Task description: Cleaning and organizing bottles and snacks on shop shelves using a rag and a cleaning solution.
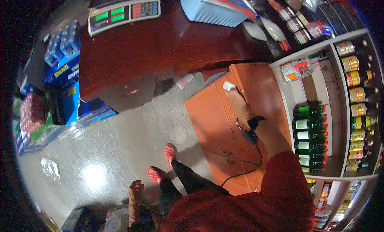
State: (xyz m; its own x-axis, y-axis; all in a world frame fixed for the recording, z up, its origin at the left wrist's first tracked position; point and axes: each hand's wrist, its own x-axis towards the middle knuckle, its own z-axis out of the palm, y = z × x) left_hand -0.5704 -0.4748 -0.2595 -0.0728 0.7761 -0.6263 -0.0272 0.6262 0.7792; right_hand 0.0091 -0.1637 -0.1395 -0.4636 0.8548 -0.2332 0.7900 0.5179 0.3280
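Note:
My right hand reaches forward over an orange-brown wooden cabinet. Its fingers are closed on a crumpled white cloth or tissue, which is against the wood. A black strap with a small device circles that wrist, and a dark cable runs back from it towards my body. My left hand hangs low at my side, above the floor, with loosely bent fingers and nothing visible in it.
Ahead is a dark red wooden counter with a digital scale and a light-blue plastic basket. White shelves with green bottles stand at right. Blue boxes are stacked left; a box stands behind my left hand.

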